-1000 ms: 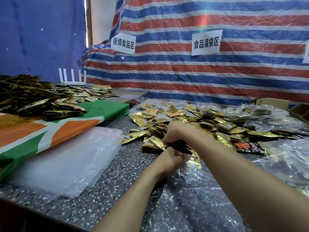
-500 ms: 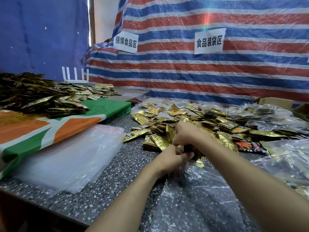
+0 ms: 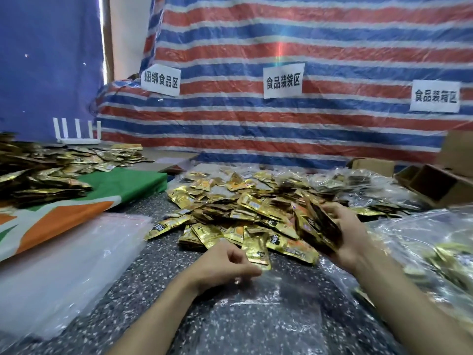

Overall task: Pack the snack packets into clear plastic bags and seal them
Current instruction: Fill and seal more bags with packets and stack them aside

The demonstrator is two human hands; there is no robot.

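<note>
A heap of gold snack packets (image 3: 245, 213) lies on the speckled table (image 3: 158, 254) in front of me. My right hand (image 3: 345, 237) grips a fanned bundle of gold packets (image 3: 312, 224), raised a little at the heap's right edge. An empty clear plastic bag (image 3: 268, 311) lies flat on the table close to me. My left hand (image 3: 222, 265) sits at the bag's far edge with its fingers curled, pinching the bag's rim. One gold packet (image 3: 256, 249) lies just beyond the left fingers.
A stack of empty clear bags (image 3: 64, 265) lies at the left beside a green, white and orange cloth (image 3: 128, 183) bearing another packet pile (image 3: 38, 175). Filled clear bags (image 3: 440, 252) lie at the right, cardboard boxes (image 3: 435, 185) behind them. A striped tarp (image 3: 281, 124) with paper labels closes the back.
Both hands were together at the heap's near edge. Now my right hand has lifted a bundle of packets to the right, and my left hand has drawn back to the bag's edge.
</note>
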